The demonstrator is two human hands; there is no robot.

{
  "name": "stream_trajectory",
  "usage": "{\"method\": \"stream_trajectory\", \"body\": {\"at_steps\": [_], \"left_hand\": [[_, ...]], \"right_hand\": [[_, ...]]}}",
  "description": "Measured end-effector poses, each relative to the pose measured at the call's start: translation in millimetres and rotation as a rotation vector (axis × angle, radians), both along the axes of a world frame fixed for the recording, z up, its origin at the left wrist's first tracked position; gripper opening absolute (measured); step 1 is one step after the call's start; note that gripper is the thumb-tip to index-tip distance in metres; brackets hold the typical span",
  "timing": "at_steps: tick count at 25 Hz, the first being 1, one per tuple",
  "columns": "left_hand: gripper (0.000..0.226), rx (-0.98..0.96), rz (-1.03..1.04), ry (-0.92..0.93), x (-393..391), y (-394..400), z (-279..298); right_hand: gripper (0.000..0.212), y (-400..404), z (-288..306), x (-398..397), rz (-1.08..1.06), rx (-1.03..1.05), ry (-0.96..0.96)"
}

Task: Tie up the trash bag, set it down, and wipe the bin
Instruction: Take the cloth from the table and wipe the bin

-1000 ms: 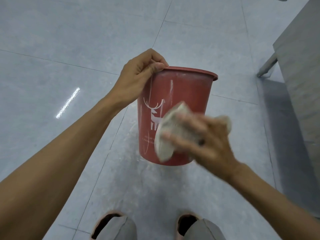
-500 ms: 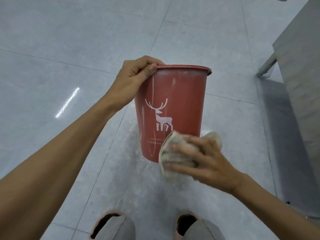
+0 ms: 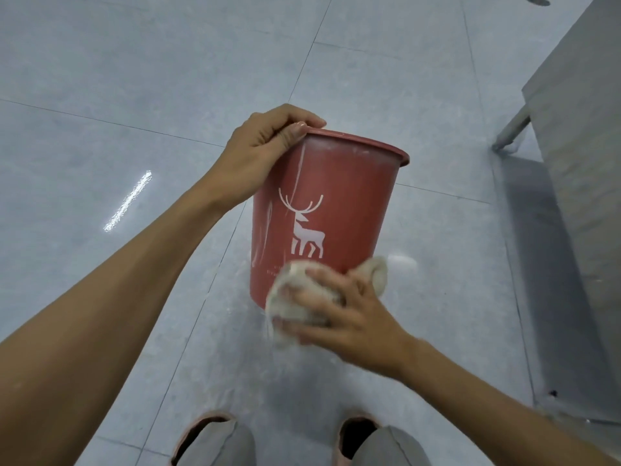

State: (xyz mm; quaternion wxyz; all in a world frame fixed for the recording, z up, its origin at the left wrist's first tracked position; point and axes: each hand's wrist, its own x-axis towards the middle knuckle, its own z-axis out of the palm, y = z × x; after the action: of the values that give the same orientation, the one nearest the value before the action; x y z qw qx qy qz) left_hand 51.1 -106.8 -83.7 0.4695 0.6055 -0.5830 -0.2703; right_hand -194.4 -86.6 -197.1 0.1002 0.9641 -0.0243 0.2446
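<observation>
Two hands hold and wipe a red bin above the floor.

The left hand (image 3: pixel 265 156) grips the rim of the bin (image 3: pixel 336 210), thumb outside and fingers curled over the edge, holding it up and tilted. The right hand (image 3: pixel 349 317) has its fingers spread and bent around a pale rag (image 3: pixel 302 297), pressing it on the bin's bottom edge, under a white deer. Two shoes (image 3: pixel 201 438) show on the gray floor (image 3: pixel 100 95) below.

red bin (image 3: pixel 349 210), white deer print, off-white cloth (image 3: pixel 295 297)
</observation>
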Motion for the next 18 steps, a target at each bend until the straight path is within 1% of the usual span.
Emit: {"method": "stream_trajectory", "body": {"at_steps": [1,2,3,4,5,7,8,9,11,13,15,17,18], "left_hand": [[0.022,-0.002,0.012,0.013,-1.0,1.2,-2.4],[0.019,-0.007,0.021,0.002,-1.7,1.7,-4.5],[0.018,-0.017,0.036,-0.037,-1.9,1.7,-5.7],[0.020,-0.036,0.044,-0.065,-1.0,0.8,-6.3],[0.022,-0.058,0.044,-0.059,0.0,-0.1,-6.5],[0.024,-0.064,0.022,0.026,-1.1,-0.8,-6.9],[0.024,-0.055,-0.002,0.063,-2.8,-1.8,-7.2],[0.025,-0.046,-0.028,0.083,-3.5,-2.8,-6.9],[0.027,-0.034,-0.067,0.096,1.1,-3.6,-6.8],[0.029,-0.005,-0.077,0.089,11.0,-1.3,-6.2],[0.030,0.004,-0.021,0.066,14.6,2.2,-8.3],[0.025,-0.015,0.086,0.059,11.6,4.3,-12.3],[0.021,-0.026,0.125,0.071,9.5,4.7,-13.8]], "right_hand": [[0.040,7.3,-4.1,-16.7,0.061,-0.023,0.099],[0.040,10.5,-3.4,-30.1,0.100,-0.023,0.140],[0.038,9.2,1.9,-38.0,0.100,0.004,0.117],[0.036,2.6,11.2,-38.8,0.053,0.037,0.034],[0.034,-9.5,23.9,-32.1,-0.029,0.062,-0.092],[0.035,-44.7,53.5,-2.6,-0.227,0.096,-0.370],[0.034,-59.6,64.1,15.5,-0.314,0.117,-0.458],[0.033,-68.4,68.8,32.1,-0.378,0.143,-0.481],[0.037,-66.7,55.4,48.9,-0.420,0.151,-0.378],[0.038,-45.3,27.2,40.7,-0.370,0.154,-0.259],[0.042,-23.4,3.9,14.9,-0.282,0.147,-0.185],[0.058,-5.5,-10.2,-10.7,-0.137,0.106,-0.076],[0.060,0.7,-12.1,-21.4,-0.045,0.070,0.007]]}}
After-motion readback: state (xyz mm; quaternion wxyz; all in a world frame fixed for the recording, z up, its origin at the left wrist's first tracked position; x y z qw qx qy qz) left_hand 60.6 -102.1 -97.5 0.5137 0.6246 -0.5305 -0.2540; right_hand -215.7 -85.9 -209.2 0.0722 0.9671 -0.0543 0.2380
